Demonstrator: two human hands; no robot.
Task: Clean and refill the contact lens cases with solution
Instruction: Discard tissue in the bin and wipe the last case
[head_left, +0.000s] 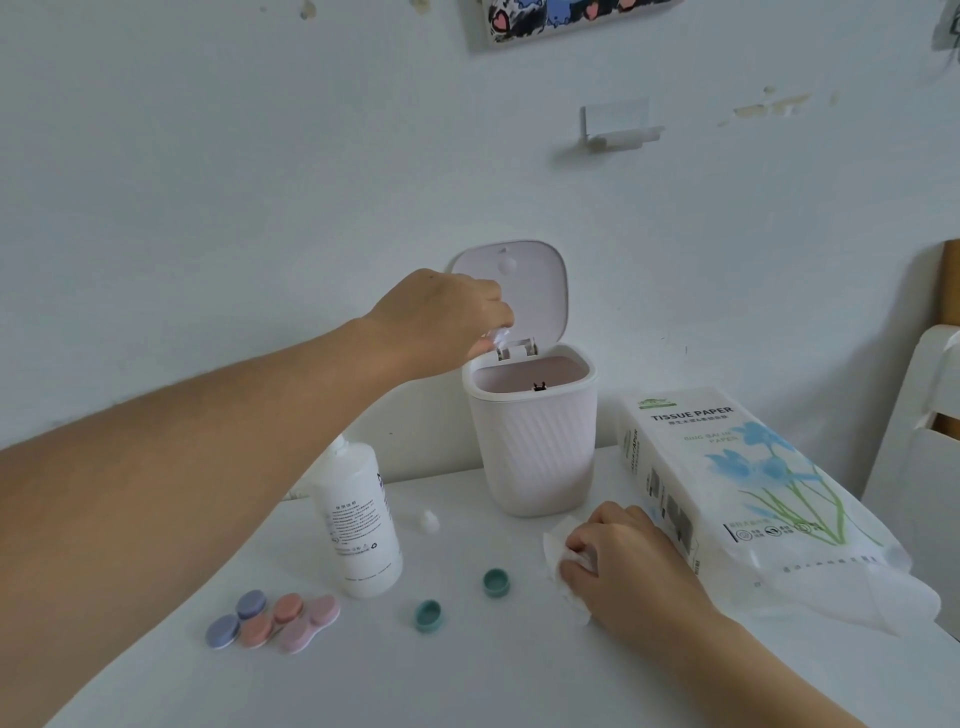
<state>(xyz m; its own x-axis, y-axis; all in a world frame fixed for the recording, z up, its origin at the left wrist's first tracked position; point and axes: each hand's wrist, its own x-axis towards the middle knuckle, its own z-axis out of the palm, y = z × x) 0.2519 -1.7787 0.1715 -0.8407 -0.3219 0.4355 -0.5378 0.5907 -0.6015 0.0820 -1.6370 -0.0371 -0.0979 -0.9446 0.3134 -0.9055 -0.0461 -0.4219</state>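
over the open mini bin (532, 447), left hand (441, 322) has its fingers curled round a small clear case piece (497, 335), tilted at the rim. right hand (621, 566) grips a crumpled tissue (563, 566) on the table (467, 675). two teal caps (428, 614) lie loose near the solution bottle (361, 525); three closed cases (272, 621) sit front left.

Bottle (361, 525) top behind forearm; object in left grip (447, 317) unclear.
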